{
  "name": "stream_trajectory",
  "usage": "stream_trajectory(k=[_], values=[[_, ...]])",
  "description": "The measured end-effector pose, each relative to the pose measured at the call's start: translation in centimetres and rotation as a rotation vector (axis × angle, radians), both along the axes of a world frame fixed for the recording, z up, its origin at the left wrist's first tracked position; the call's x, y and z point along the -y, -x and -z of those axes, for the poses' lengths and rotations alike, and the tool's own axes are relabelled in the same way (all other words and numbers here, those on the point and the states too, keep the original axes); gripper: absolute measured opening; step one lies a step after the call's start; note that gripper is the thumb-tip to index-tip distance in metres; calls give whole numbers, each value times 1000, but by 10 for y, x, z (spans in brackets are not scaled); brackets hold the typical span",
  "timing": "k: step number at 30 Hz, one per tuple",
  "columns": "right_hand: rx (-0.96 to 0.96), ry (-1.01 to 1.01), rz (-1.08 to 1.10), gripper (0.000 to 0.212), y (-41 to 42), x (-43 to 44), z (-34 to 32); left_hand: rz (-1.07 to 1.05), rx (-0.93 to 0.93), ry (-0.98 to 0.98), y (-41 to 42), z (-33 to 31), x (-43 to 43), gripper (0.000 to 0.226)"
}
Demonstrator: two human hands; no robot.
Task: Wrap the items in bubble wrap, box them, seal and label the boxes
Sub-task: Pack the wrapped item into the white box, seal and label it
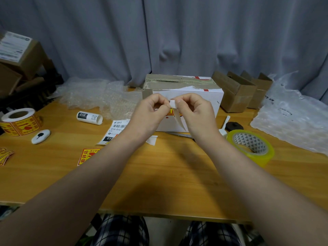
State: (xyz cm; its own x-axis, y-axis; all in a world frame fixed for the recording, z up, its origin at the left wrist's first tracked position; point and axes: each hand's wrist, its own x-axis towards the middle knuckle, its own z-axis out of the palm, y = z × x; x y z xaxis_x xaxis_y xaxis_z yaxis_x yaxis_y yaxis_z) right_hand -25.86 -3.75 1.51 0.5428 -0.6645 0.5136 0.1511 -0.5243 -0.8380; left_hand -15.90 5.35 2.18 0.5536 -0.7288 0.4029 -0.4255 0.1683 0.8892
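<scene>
The left hand [150, 112] pinches one end of a small white label strip [173, 104] between thumb and fingertips, and the right hand [195, 112] pinches the other end, both held in the air just in front of the white box [205, 96], with a loose tail of paper [179, 120] curling down between them. The likely trouble is in the peel: if the two pinches pull unevenly the strip could tear, or its sticky side could fold onto itself or catch a finger, and then it would not lie flat on the box. The box top looks ragged and torn, so a label pressed there may lift. Around them on the table [159, 183], from the left, lie a roll of yellow stickers [19, 123], crumpled bubble wrap [92, 93], a rolled label [89, 118], a printed shipping label [117, 130], scissors [179, 134] by the box, a yellow tape roll [252, 148], open cartons [236, 93] and an air-cushion sheet [292, 121]. Nothing lies between the hands and the box face.
</scene>
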Motion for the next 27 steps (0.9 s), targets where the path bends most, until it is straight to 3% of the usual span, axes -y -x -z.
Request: stream_trajectory(k=[8, 14, 17, 20, 23, 25, 27], values=[[38, -309, 44, 16, -5, 4, 3, -19, 11, -46, -4, 7, -1, 9], [-27, -158, 19, 15, 0, 5, -1, 66, -123, -30, -1, -1, -2, 31], [-31, -121, -25, 14, 1, 4, -2, 60, -48, -32, -2, -3, 1, 30], [6, -270, -80, 18, 3, 4, -3, 43, 12, -20, -6, -1, 2, 18], [38, -459, -180, 37, 7, 5, -4, 33, 30, -25, -7, 2, 1, 17], [-13, -389, -186, 41, 7, 6, -4, 21, 63, -45, -5, 3, 1, 18], [-90, -240, -166, 25, 7, 6, -4, 4, 104, -69, -2, 2, 2, 18]])
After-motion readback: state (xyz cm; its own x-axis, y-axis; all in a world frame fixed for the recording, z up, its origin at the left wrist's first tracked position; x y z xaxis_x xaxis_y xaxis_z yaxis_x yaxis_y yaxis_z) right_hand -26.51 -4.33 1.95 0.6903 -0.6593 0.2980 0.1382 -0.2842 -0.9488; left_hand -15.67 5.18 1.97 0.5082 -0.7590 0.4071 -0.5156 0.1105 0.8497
